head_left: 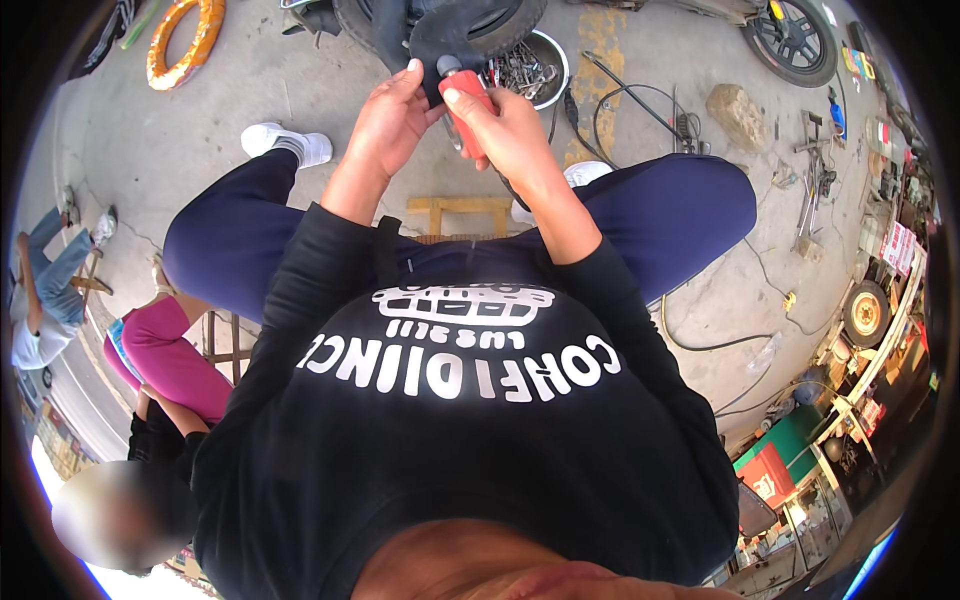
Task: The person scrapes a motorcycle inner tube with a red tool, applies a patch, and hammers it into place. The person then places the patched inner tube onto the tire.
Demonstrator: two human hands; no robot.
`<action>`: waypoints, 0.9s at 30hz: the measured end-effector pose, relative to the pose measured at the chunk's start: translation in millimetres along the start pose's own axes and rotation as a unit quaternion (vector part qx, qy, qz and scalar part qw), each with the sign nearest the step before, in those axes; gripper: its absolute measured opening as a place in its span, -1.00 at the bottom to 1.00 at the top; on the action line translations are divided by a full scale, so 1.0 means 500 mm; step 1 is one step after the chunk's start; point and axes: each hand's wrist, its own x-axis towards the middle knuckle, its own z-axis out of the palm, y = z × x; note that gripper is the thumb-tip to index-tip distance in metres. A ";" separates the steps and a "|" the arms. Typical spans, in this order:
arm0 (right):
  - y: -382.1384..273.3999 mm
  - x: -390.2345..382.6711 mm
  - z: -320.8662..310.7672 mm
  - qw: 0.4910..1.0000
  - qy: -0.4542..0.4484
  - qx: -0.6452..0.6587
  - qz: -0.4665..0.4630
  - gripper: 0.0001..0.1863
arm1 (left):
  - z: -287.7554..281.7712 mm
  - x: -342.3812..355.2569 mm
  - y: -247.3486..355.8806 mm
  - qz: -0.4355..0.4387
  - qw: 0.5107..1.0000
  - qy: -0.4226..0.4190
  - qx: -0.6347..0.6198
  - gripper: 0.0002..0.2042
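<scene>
A red hand-held tool (463, 92) with a rounded grey head is gripped in my right hand (512, 132), thumb along its top. The tool's head meets a black rubber inner tube (440, 38), which hangs over a tyre (516, 28) at the far edge. My left hand (388, 118) is at the tube's near part, thumb pointing up and fingers curled around the rubber beside the tool. The left fingertips are partly hidden behind the tube and tool.
Past my right hand stands a metal bowl (548, 70) of small tools. Cables (600, 110), a stone (738, 115) and a wheel (790, 40) lie to the right. An orange-wrapped ring (186, 42) is far left. A small wooden stool (458, 206) stands between my legs. Two people sit at left.
</scene>
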 end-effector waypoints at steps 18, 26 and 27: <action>0.024 -0.015 -0.012 0.999 0.000 -0.013 0.045 -0.46 | 0.004 0.003 -0.011 -0.012 1.000 0.012 -0.014 -0.70; 0.030 -0.012 -0.012 0.999 -0.001 -0.018 0.039 -0.47 | 0.001 0.006 -0.012 -0.009 1.000 0.011 -0.016 -0.69; 0.036 -0.020 -0.013 0.999 -0.014 -0.011 0.037 -0.47 | 0.005 0.005 -0.012 -0.009 1.000 0.008 -0.010 -0.69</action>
